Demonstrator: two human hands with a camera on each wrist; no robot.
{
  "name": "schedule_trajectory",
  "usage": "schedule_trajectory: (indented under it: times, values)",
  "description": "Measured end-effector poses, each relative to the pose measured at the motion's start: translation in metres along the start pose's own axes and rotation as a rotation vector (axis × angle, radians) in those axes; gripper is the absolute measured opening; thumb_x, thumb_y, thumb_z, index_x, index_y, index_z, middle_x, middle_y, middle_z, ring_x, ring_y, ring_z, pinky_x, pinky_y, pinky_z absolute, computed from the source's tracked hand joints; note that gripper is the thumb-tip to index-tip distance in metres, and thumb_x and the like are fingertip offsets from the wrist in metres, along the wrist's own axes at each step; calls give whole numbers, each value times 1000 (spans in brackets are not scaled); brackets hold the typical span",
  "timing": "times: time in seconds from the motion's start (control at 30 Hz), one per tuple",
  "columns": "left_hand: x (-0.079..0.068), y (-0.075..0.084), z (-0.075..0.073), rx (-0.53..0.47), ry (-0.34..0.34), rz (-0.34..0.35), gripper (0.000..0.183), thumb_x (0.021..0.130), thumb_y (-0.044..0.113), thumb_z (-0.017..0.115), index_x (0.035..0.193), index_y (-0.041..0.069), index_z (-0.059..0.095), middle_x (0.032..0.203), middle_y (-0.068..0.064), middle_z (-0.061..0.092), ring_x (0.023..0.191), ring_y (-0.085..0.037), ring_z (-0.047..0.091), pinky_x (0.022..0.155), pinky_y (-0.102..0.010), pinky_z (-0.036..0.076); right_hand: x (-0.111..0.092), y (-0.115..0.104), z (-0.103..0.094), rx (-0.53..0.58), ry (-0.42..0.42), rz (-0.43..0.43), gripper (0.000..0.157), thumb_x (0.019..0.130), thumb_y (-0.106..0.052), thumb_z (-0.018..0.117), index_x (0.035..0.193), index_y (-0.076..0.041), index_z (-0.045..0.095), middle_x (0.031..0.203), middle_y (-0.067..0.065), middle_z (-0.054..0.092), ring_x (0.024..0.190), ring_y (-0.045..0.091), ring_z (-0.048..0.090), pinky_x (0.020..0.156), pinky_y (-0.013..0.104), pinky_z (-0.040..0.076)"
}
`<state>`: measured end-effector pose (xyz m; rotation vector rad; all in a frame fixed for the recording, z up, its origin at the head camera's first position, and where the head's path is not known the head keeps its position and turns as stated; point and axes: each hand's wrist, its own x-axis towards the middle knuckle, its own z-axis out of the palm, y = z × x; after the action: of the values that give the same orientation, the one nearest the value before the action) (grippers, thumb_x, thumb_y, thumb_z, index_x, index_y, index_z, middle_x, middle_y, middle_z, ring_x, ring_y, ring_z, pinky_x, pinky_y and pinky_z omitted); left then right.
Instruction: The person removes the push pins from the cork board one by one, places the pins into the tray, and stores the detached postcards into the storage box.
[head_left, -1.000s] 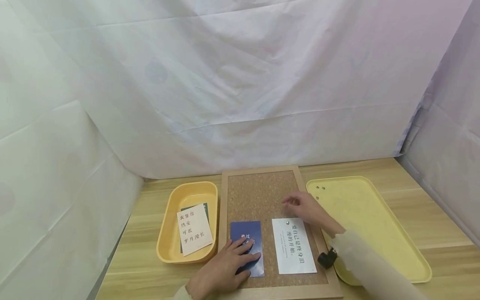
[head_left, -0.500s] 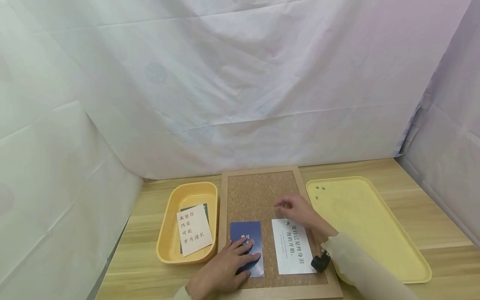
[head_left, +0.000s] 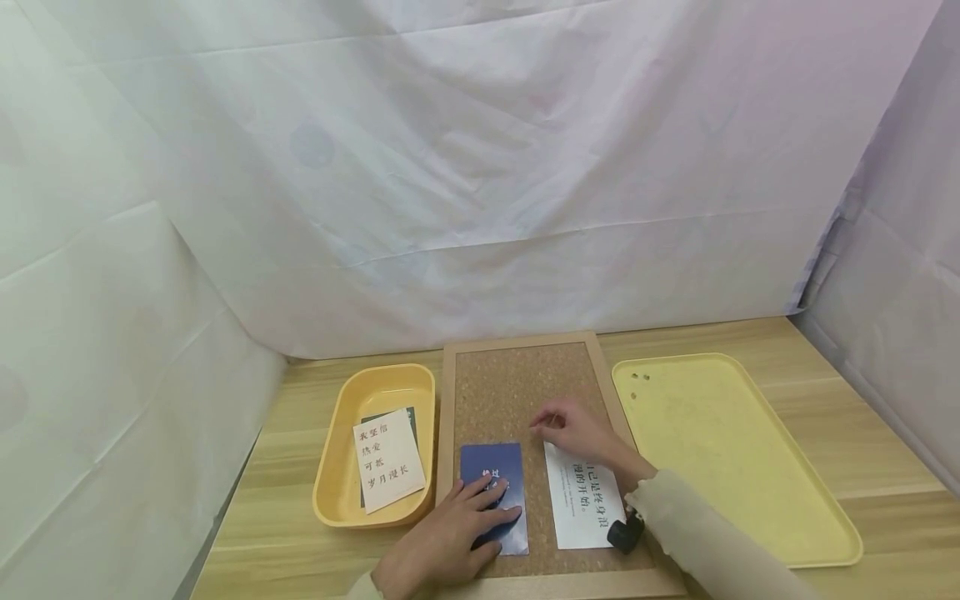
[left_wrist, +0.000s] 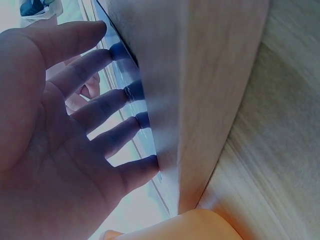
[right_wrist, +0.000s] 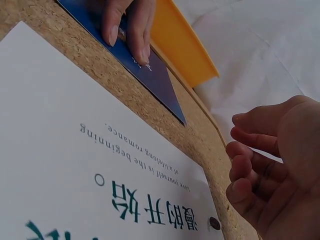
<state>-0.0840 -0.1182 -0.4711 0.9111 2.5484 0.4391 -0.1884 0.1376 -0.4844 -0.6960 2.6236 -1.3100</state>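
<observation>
A dark blue card [head_left: 480,458] with white writing lies near the front left of the framed corkboard [head_left: 517,379]. My left hand [head_left: 453,533] rests on it, fingers spread. To its right lies a white card [head_left: 588,504] with green writing, with a thumbtack [right_wrist: 214,223] at its corner in the right wrist view. My right hand [head_left: 577,429] hovers over the white card's far edge, near the blue card's far right corner. Its thumb and index fingertips [right_wrist: 241,119] pinch together, the other fingers curled. Whatever small thing lies between them is hidden.
Left of the board stands an orange-yellow tub [head_left: 386,385] holding a cream card [head_left: 390,458] over a dark green one. A yellow tray [head_left: 720,467] lies to the right, with several small thumbtacks [head_left: 634,376] at its far left corner. White cloth [head_left: 465,183] hangs behind the table.
My right hand has moved left across the board from near its right side toward the blue card, now covering the far end of the white card. The left hand has stayed put.
</observation>
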Motion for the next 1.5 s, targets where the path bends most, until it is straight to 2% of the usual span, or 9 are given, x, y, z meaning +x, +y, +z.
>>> schedule_trajectory:
  times: [0.23, 0.53, 0.7, 1.0, 1.27, 1.5]
  values:
    - [-1, 0, 0, 10, 1, 18, 47, 99, 35, 58, 145, 36, 49, 160, 3, 34, 150, -25, 26, 118, -58, 25, 0, -3, 9, -81, -28, 55, 15, 92, -17, 68, 105, -17, 75, 89, -13, 66, 82, 7, 58, 71, 23, 49]
    - [2, 0, 0, 11, -11, 17, 47, 99, 36, 58, 146, 37, 48, 160, 4, 33, 150, -25, 25, 118, -58, 24, 0, -4, 16, -20, -139, 69, 22, 94, -17, 66, 115, -13, 72, 88, -10, 63, 81, 10, 56, 70, 24, 48]
    - [1, -1, 0, 18, -4, 16, 48, 99, 36, 58, 146, 38, 47, 161, 5, 32, 150, -25, 25, 119, -57, 23, 1, -3, 19, -40, -137, 70, 25, 93, -21, 68, 116, -14, 71, 88, -12, 63, 81, 8, 56, 69, 24, 48]
    - [-3, -3, 1, 56, 62, 84, 47, 100, 36, 57, 146, 33, 49, 159, -2, 36, 148, -29, 29, 114, -60, 30, 2, -6, 21, -69, -134, 10, 28, 91, -19, 71, 118, -9, 71, 87, -10, 63, 78, 8, 53, 66, 23, 46]
    - [-2, -3, 2, 36, 41, 61, 47, 100, 36, 55, 147, 34, 48, 160, 0, 34, 149, -27, 27, 117, -58, 26, 0, -7, 23, -108, -121, 30, 27, 91, -21, 71, 117, -14, 73, 96, -11, 67, 87, 6, 57, 75, 27, 49]
    - [-2, -2, 2, 39, 45, 52, 46, 100, 36, 56, 146, 34, 49, 159, 0, 35, 149, -27, 28, 117, -58, 27, -2, -10, 24, -131, -102, 10, 24, 90, -20, 72, 113, -14, 74, 96, -10, 68, 86, 6, 58, 75, 28, 50]
